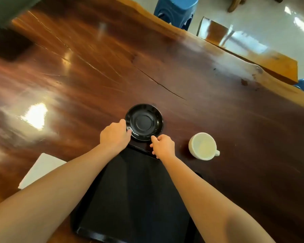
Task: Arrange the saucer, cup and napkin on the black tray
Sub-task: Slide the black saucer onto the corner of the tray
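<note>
A black saucer [144,122] lies on the wooden table just beyond the far edge of the black tray [135,193]. My left hand [114,135] grips the saucer's near-left rim, thumb on top. At the saucer's near-right rim my right hand [163,145] pinches the edge. A white cup [203,146] stands on the table to the right of the tray, handle pointing right. The white napkin [42,170] lies flat to the left of the tray, partly hidden by my left forearm.
The glossy dark wooden table [165,67] stretches far ahead, with a long crack running across it. A blue plastic stool [175,12] stands beyond the far edge, and a wooden bench [277,64] sits at the right.
</note>
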Tool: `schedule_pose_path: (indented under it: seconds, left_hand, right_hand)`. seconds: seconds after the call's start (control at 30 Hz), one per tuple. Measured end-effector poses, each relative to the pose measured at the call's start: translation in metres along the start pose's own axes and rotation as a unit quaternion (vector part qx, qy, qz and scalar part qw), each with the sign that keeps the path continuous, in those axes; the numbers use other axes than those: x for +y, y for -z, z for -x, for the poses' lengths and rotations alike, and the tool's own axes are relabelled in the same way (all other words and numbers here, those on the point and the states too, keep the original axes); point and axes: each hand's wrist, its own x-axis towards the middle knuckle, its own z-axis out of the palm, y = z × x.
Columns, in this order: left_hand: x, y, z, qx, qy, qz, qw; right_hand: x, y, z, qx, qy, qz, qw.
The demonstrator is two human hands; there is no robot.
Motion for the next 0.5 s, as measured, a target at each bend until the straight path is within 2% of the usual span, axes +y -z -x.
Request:
schedule_pose_path:
  seconds: [0.13, 0.27, 0.37, 0.5]
  left_hand:
    - [-0.001, -0.003, -0.006, -0.002, 0.02, 0.019, 1.0]
    - [0.003, -0.004, -0.013, -0.007, 0.053, 0.103, 0.993]
    - [0.004, -0.012, -0.021, -0.007, 0.09, 0.174, 0.981]
    - [0.004, -0.019, -0.03, -0.023, 0.155, 0.256, 0.954]
  right_hand:
    - [-0.003, 0.003, -0.007, -0.001, -0.02, -0.024, 1.0]
    - [-0.008, 0.0, -0.013, -0.021, -0.064, -0.086, 0.994]
    - [-0.007, -0.004, -0.018, -0.026, -0.097, -0.138, 0.985]
    - [-0.006, -0.005, -0.023, -0.027, -0.103, -0.149, 0.983]
